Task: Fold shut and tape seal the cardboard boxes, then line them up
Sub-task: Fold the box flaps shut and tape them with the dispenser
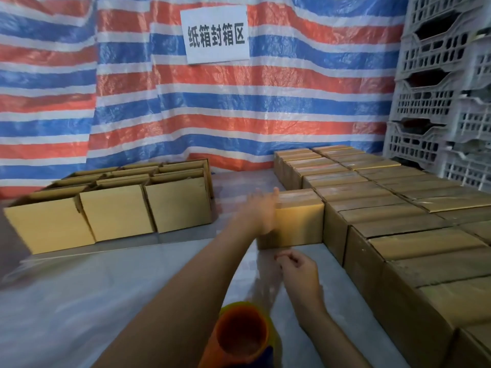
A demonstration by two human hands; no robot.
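Note:
A sealed cardboard box [297, 219] stands at the near left corner of a block of sealed boxes [385, 208] on the right. My left hand [261, 209], blurred, lies with straight fingers against the box's left side. My right hand [299, 269] hovers in front of the box, fingers loosely curled and holding nothing. Several unsealed boxes [117, 208] with loose flaps stand in rows at the left. An orange tape dispenser [240, 338] lies near the bottom edge, between my forearms.
The work surface [106, 293] is covered in clear plastic sheeting. A striped red, white and blue tarp [265, 102] with a white paper sign [216, 34] hangs behind. Stacked grey plastic crates [435, 88] rise at the right.

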